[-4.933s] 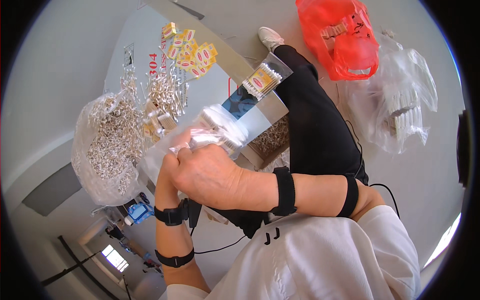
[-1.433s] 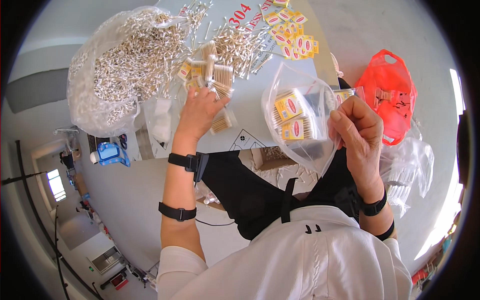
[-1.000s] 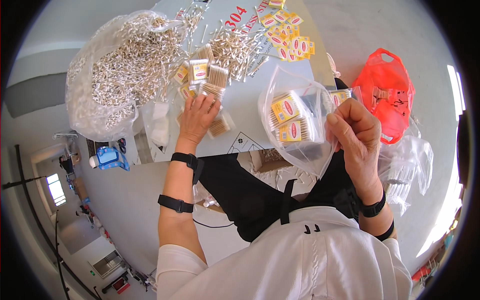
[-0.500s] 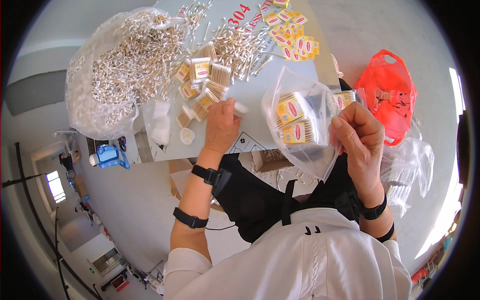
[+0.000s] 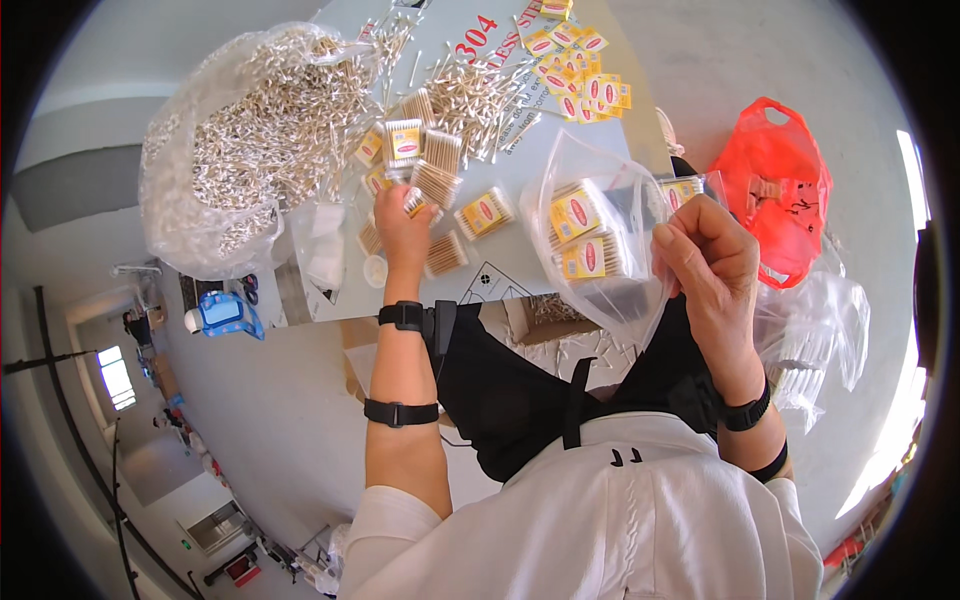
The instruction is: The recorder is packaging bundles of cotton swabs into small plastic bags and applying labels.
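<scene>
My right hand (image 5: 712,270) pinches the rim of a clear plastic bag (image 5: 620,300) between thumb and fingers, keeping it upright. Inside that bag are packs of cotton swabs (image 5: 575,215) with yellow and white labels. My left hand (image 5: 403,235) is at the near side of a pile of swab packs (image 5: 404,142), its fingers closed round a yellow-labelled pack that they partly cover. Between the pile and the bag, a labelled pack (image 5: 485,212) lies on the table. A pack showing only bare sticks (image 5: 445,256) rests just right of my left wrist.
A big clear bag of loose cotton swabs (image 5: 270,150) fills the table's left side, with more loose swabs (image 5: 485,95) spilled beside it. Yellow cards (image 5: 590,80) lie at the far right. Beyond the table's right edge is a red plastic bag (image 5: 775,200). An open carton (image 5: 550,318) stands below.
My left hand has moved left from the middle of the table to the pile. The pack it carried now lies on the table. My right hand still grips the bag.
</scene>
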{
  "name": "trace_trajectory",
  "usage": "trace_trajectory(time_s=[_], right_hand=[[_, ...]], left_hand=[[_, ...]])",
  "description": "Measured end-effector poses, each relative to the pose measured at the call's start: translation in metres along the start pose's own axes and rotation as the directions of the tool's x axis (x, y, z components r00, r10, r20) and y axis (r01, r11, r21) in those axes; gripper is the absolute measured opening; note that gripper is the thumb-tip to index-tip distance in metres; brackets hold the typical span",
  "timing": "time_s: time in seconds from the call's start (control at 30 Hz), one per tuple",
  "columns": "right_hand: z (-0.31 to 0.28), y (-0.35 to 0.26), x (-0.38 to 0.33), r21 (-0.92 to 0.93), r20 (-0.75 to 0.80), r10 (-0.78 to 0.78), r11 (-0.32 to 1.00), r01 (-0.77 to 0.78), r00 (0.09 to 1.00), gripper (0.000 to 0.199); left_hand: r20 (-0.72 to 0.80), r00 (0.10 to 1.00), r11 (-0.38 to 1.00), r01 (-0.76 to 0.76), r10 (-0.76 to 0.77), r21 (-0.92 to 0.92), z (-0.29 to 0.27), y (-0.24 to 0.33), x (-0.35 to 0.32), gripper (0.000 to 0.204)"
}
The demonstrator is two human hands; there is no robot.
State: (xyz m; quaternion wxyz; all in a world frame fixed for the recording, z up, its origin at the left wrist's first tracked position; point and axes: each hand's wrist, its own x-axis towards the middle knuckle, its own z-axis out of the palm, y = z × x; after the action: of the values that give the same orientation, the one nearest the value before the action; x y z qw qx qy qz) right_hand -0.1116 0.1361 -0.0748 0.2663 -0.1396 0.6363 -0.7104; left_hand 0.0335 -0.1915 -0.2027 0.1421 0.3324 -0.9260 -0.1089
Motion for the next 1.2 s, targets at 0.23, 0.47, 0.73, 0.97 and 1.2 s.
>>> trace_trajectory(time_s=[0.23,0.47,0.73,0.97,1.2], right_hand=[[0.000,-0.014,-0.020,-0.537,-0.063,-0.696,0.628,0.563,0.715,0.011],[0.002,0.013,-0.074,-0.370,0.344,-0.275,0.839,0.399,0.898,0.023],[-0.019,0.038,-0.109,-0.049,0.383,-0.171,0.978,0.205,0.908,0.027],[-0.044,0.047,-0.123,-0.214,0.276,-0.447,0.834,0.508,0.851,0.021],[-0.049,0.049,-0.126,-0.211,0.280,-0.511,0.793,0.571,0.813,0.022]], left_hand=[[0.256,0.950,0.457,0.310,-0.177,-0.834,-0.070,0.068,-0.031,0.022],[0.274,0.959,0.185,0.259,0.065,-0.948,-0.115,0.149,-0.103,0.027],[0.095,0.964,0.262,0.027,0.248,-0.965,-0.103,0.206,-0.159,0.025],[-0.060,0.991,0.278,-0.093,0.123,-0.956,-0.105,0.233,-0.182,0.028],[-0.058,0.984,0.298,-0.106,0.167,-0.949,-0.105,0.242,-0.187,0.023]])
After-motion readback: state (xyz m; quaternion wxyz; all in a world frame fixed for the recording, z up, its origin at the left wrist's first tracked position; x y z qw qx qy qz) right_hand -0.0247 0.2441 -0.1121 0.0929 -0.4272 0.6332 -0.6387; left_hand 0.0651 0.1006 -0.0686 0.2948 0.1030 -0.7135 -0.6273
